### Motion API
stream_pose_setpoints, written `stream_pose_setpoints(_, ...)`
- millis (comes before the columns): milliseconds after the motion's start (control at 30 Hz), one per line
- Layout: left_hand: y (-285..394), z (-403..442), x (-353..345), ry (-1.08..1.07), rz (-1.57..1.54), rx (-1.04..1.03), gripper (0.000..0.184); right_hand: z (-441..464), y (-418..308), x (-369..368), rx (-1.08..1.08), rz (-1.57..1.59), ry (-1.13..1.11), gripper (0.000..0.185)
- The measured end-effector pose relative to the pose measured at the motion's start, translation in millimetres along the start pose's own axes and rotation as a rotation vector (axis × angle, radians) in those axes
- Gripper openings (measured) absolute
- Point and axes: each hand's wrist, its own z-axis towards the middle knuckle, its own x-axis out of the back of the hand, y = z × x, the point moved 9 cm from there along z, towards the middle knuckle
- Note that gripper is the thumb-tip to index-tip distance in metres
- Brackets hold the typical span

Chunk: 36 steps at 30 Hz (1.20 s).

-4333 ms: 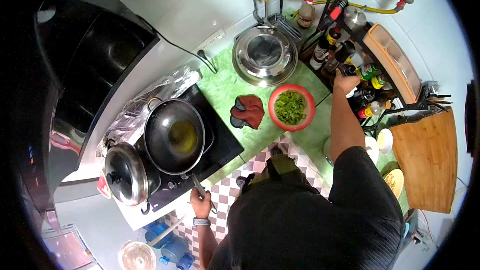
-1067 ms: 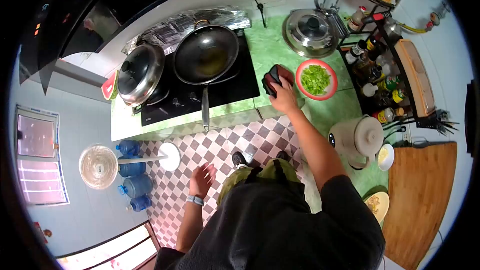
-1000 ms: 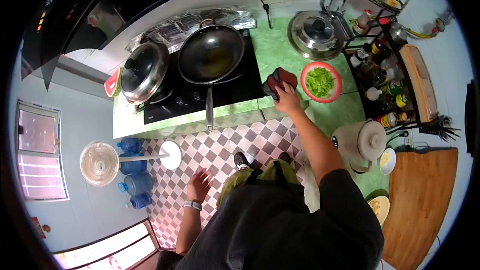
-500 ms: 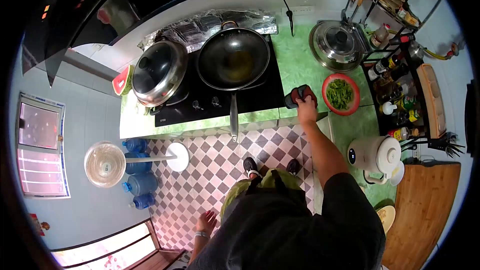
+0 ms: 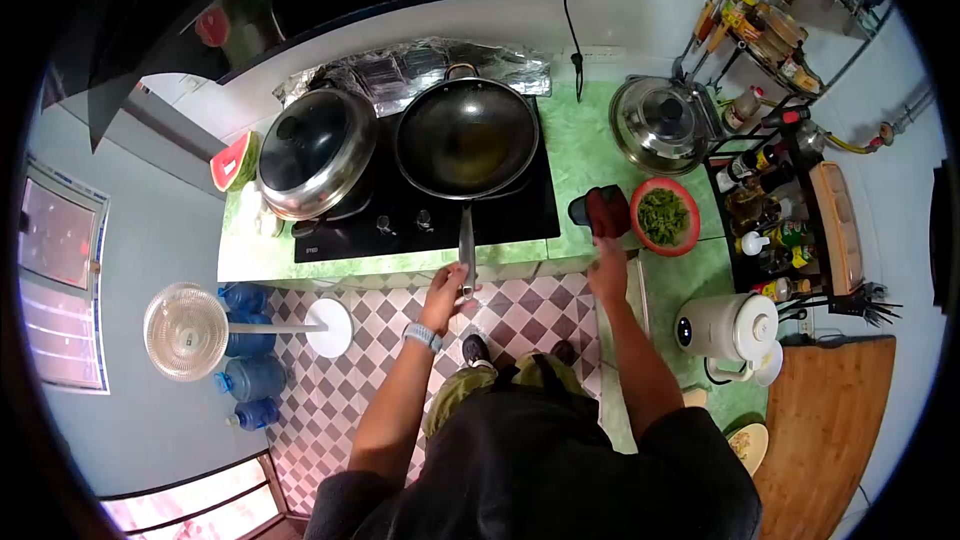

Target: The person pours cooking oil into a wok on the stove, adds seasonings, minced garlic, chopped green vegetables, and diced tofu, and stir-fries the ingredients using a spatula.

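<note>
My left hand is at the end of the wok's handle, its fingers around the metal grip. The black wok sits on the cooktop with a little yellowish oil at its bottom. My right hand is just below the dark red and grey cloth, blurred by motion, so its fingers cannot be made out. Right of the cloth stands a red-rimmed bowl of chopped greens.
A lidded pot stands left of the wok. Behind the greens is a steel lidded pan. Bottles fill a black rack at right. A white appliance, a wooden board and a fan also show.
My left hand has risen from low over the floor to the wok handle. My right hand has drawn back from the cloth, which lies on the counter beside the bowl.
</note>
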Motion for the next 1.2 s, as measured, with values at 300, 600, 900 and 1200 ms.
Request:
stream_pose_setpoints(300,16.1,56.4,-37.6,0.019,-0.011,-0.126,0.027,-140.0,16.5,39.7,-0.177,0.301,-0.140,0.038)
stream_pose_setpoints(600,20.8,54.0,-37.7,-0.021,0.090,-0.117,0.025,-175.6,27.3,71.7,-0.309,0.248,-0.062,0.034)
stream_pose_setpoints(900,20.3,43.9,-47.5,0.078,0.116,-0.142,0.023,-169.5,28.4,76.7,-0.373,0.388,-0.033,0.029)
stream_pose_setpoints(1200,9.3,75.7,-0.1,0.129,0.295,-0.123,0.031,-178.2,3.3,98.5,-0.456,0.230,-0.091,0.019)
